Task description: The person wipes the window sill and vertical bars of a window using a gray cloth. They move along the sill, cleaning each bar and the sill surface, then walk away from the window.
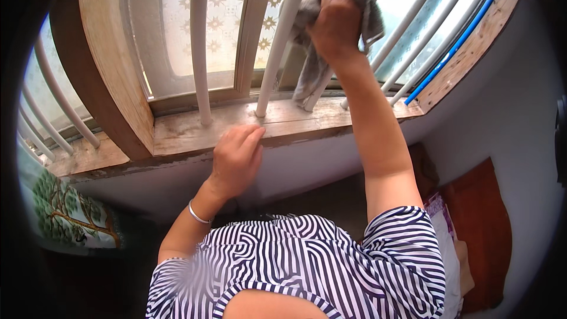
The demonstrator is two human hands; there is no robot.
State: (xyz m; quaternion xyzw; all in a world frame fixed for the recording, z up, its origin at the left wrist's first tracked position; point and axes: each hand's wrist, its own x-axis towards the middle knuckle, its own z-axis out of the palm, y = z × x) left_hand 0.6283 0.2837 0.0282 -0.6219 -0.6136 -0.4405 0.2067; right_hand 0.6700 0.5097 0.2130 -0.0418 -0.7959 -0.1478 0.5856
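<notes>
My right hand (339, 26) is raised at the window and grips a bunched grey cloth (308, 77). The cloth is wrapped about one of the white window bars (321, 91), and a tail of it hangs down close to the wooden sill (288, 117). At the sill's front edge is my left hand (237, 155), its fingers curled together with nothing visible in them. Whether it touches the wood, I cannot tell. A bare white bar (270, 62) rises just beyond that hand.
Behind the bars are sliding window frames (248, 31) with patterned glass (212, 22). A thick wooden post (113, 53) divides the window at left. Along the right frame runs a blue tube (456, 40). A reddish-brown wooden board (480, 235) stands low at right.
</notes>
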